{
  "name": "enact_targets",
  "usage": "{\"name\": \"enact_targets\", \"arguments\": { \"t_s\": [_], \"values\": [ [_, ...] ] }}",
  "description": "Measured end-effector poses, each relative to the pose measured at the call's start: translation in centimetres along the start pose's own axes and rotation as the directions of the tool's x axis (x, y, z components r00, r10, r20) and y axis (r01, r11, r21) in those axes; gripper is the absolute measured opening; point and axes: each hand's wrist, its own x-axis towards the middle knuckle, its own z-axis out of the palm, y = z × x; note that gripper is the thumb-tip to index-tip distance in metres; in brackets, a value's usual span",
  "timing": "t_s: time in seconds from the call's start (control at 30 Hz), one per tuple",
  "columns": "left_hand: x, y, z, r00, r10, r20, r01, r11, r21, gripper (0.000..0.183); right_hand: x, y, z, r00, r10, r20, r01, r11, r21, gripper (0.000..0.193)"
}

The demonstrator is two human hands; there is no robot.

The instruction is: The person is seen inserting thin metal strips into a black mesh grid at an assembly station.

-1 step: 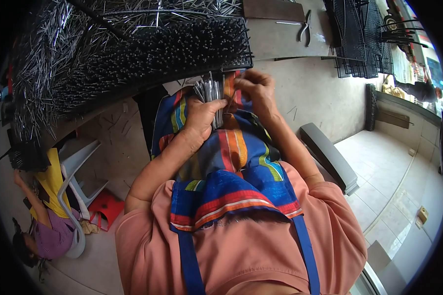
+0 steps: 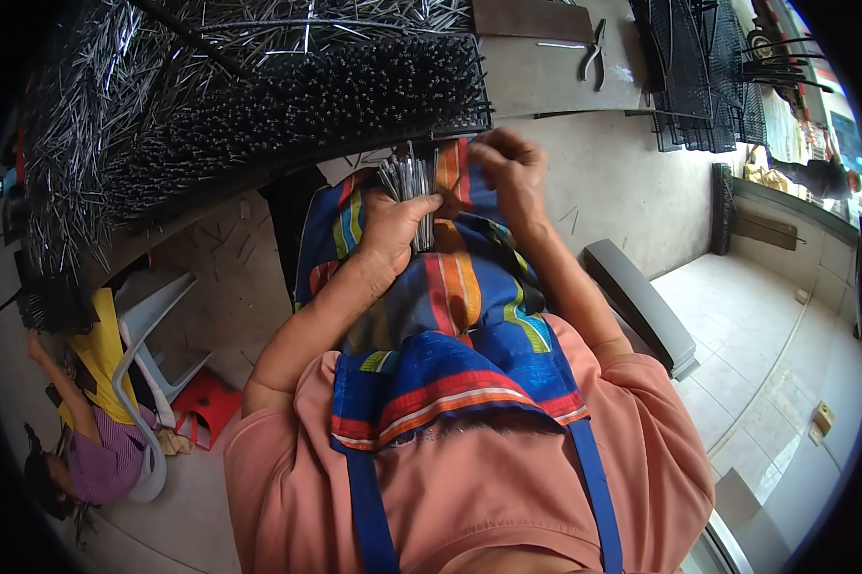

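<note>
My left hand (image 2: 398, 222) is wrapped round a bundle of thin, shiny metal strips (image 2: 408, 178) that stand roughly upright above my lap. Its thumb lies across the front of the bundle. To the right, apart from the bundle, my right hand (image 2: 513, 170) is raised with its fingers curled in. Whether something thin is pinched in those fingers is too small to tell. Below both hands a striped apron (image 2: 450, 287) covers my lap. Just beyond the bundle is the near edge of a black rack (image 2: 307, 105) densely packed with upright dark pieces.
Loose metal strips (image 2: 96, 96) are heaped at the far left. Pliers (image 2: 596, 57) lie on a worktop (image 2: 527, 81) at the far right, with black mesh pieces (image 2: 685, 67) beyond. A grey padded piece (image 2: 640, 306) is at my right. Another person (image 2: 110, 454) is beside a pale chair (image 2: 130, 373).
My right hand has shifted slightly right, away from the bundle. My left hand keeps its hold on the metal strips in the same place.
</note>
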Motion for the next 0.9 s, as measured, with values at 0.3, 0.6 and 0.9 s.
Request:
{"name": "enact_targets", "arguments": {
  "t_s": [0.3, 0.6, 0.9],
  "values": [
    [-1.3, -0.6, 0.0, 0.990, -0.094, 0.107, 0.079, 0.987, 0.142, 0.015, 5.6, -0.3, -1.2, 0.681, -0.711, -0.177, 0.596, 0.678, -0.430, 0.011],
    [-1.2, 0.8, 0.1, 0.991, -0.119, 0.056, 0.106, 0.976, 0.193, 0.017, 5.4, 0.5, -1.7, 0.711, -0.702, -0.023, 0.594, 0.618, -0.515, 0.013],
    [-1.1, 1.4, 0.2, 0.988, -0.112, 0.105, 0.098, 0.986, 0.131, 0.017, 2.4, -0.9, -1.7, 0.696, -0.687, 0.210, 0.551, 0.322, -0.770, 0.020]
  ]
}}
